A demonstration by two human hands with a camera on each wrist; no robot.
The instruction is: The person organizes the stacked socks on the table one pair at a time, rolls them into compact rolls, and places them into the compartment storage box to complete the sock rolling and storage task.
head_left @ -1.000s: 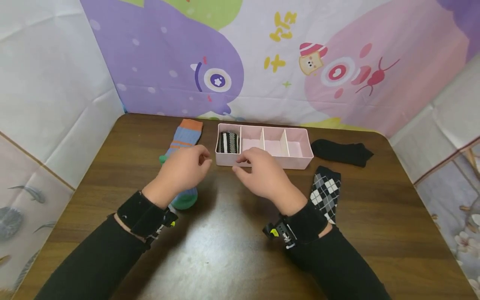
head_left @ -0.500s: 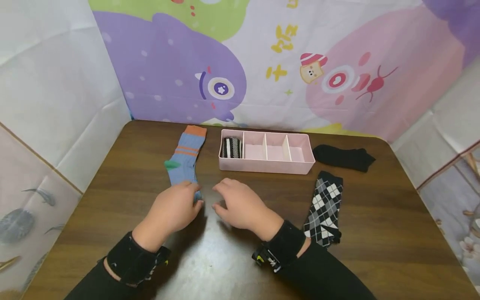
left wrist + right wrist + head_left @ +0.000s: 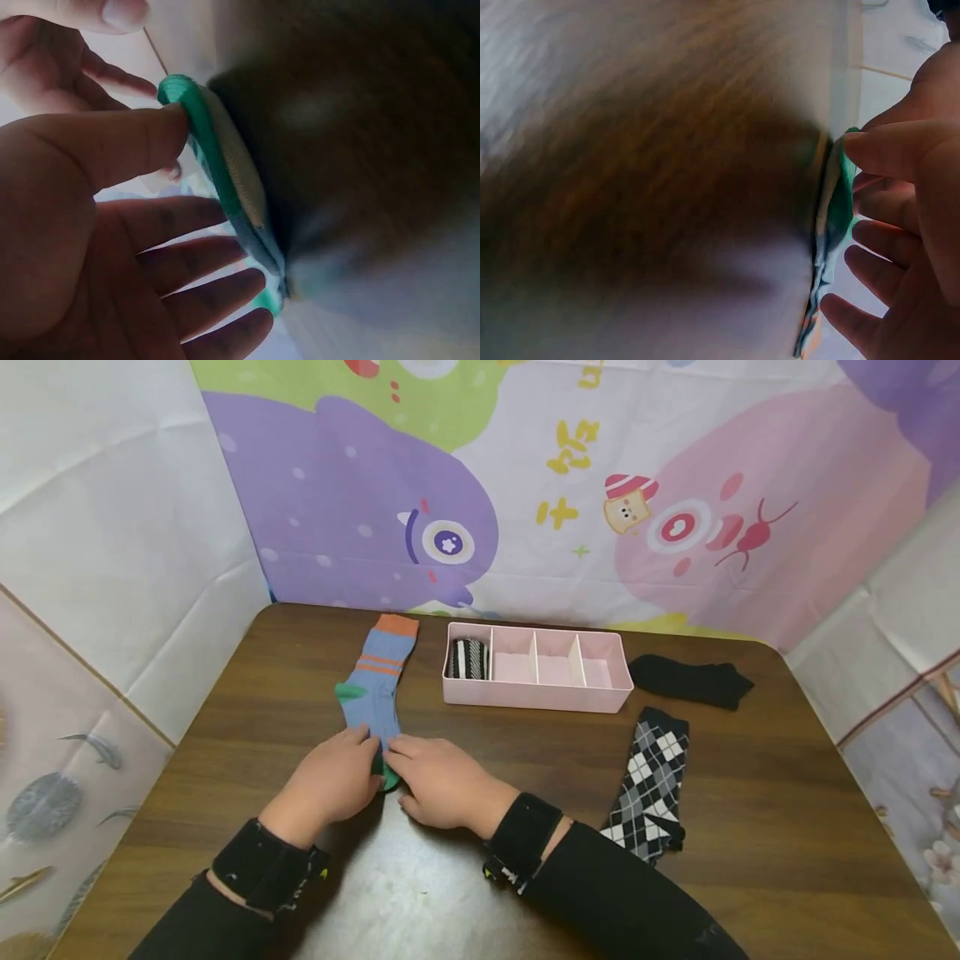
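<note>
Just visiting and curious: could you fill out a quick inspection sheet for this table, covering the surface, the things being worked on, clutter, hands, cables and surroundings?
Surface: brown wooden table, glare near the front.
Job's things: blue sock lying flat, green toe at the hands; pink divided box, striped rolled sock in its leftmost compartment.
Clutter: argyle sock; black sock, both right of the box.
Hands: left hand and right hand touch the sock's toe.
Cables: nothing seen.
Surroundings: cartoon backdrop.
</note>
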